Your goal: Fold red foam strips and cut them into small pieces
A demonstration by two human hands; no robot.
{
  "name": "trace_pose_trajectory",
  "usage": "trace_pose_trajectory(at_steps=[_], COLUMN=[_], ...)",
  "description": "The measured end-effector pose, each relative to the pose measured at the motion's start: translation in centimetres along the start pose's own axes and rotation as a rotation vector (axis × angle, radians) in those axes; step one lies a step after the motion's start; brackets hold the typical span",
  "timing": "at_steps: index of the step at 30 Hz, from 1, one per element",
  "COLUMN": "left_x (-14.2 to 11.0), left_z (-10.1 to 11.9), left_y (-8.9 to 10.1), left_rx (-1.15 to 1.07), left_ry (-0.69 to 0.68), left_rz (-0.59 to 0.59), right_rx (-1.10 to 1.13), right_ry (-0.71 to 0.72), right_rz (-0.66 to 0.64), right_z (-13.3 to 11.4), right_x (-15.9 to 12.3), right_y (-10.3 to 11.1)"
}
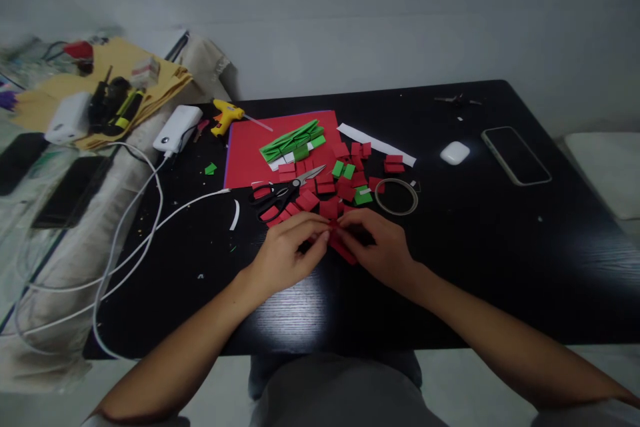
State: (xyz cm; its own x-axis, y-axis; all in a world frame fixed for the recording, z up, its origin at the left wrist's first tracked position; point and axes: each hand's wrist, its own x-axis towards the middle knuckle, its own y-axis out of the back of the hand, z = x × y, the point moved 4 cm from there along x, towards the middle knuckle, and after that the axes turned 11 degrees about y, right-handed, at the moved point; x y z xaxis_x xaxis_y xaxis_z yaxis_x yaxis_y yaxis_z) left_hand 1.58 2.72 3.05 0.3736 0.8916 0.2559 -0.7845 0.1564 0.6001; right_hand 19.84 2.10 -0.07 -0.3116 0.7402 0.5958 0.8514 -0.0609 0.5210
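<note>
Both hands meet over the near middle of the black table. My left hand (290,247) pinches a red paper strip (343,250) between thumb and fingers. From the other side my right hand (377,243) grips the same strip, its fingertips partly hiding it. Just beyond the hands lie several folded red paper pieces (307,200) and a few green paper pieces (363,196). Black-handled scissors (277,197) rest on the red pieces, blades pointing right. A roll of tape (397,197) lies to the right of the pile.
Behind the pile are a red sheet (245,153), green folded strips (293,140) and a white strip (377,145). A yellow glue gun (227,115), a power bank (177,128) and a white cable (160,240) occupy the left. A phone (517,155) and white case (455,153) lie right.
</note>
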Motion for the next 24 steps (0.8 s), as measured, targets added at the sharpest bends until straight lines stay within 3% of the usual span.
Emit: trace_pose_trajectory(at_steps=[13,21,24], left_x=[-0.13,-0.14,-0.14], left_z=[-0.02,-0.12,-0.12], left_y=[-0.25,0.0,0.07], left_rx=[0.009,-0.01,-0.022], left_ry=[-0.017,0.0,-0.002], left_rz=[0.011,0.036,0.055], right_rx=[-0.054,0.089,0.114], right_ry=[0.058,-0.155,-0.171], right_rz=[0.035,0.038,0.032], right_z=[-0.33,0.33,0.28], right_x=[0.35,0.35,0.48], right_y=[0.31,0.41,0.43])
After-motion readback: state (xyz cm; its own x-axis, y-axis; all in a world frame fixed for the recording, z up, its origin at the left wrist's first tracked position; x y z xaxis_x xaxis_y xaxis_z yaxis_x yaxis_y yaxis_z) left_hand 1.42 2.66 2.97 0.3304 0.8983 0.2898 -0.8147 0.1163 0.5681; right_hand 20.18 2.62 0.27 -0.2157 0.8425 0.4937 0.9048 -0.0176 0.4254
